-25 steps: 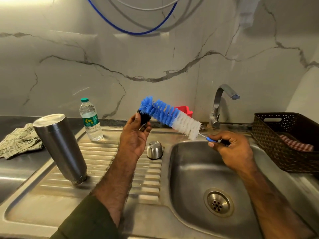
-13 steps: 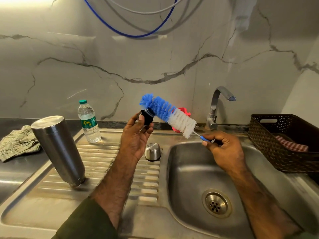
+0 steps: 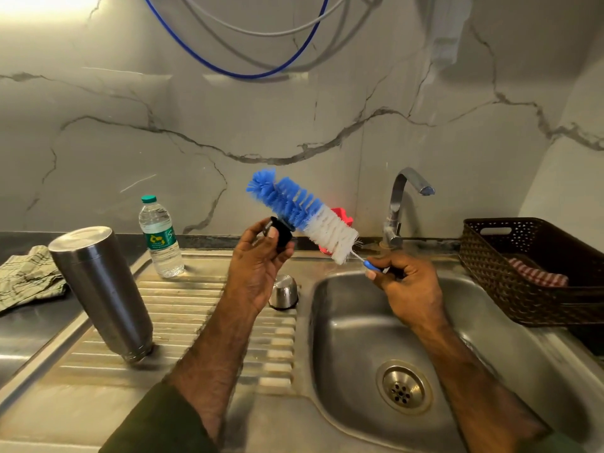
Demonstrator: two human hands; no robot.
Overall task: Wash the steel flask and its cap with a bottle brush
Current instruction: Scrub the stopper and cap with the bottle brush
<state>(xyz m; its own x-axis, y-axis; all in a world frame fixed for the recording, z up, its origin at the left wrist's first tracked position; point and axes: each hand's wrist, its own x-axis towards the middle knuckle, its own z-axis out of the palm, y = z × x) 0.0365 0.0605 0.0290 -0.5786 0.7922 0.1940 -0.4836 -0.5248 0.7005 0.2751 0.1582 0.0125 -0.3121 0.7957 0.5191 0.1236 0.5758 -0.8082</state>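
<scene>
The sink basin [image 3: 359, 328] lies to the right, with the ribbed drainboard [image 3: 183, 308] to its left. On the drainboard the flask [image 3: 101, 289] stands upside down and tilted at the left; behind it, toward the wall, stands a water bottle [image 3: 160, 238], and a small steel cup [image 3: 283, 291] sits by the basin's edge. A folded cloth [image 3: 27, 279] lies left of the drainboard on the counter. The tap [image 3: 400, 210] rises behind the basin. A basket [image 3: 496, 276] sits right of the basin, a checked cloth [image 3: 536, 276] in it. Above the drainboard the left hand [image 3: 258, 273] holds the cap [image 3: 281, 235] against the bottle brush [image 3: 300, 214], which the right hand [image 3: 405, 289] holds over the basin.
</scene>
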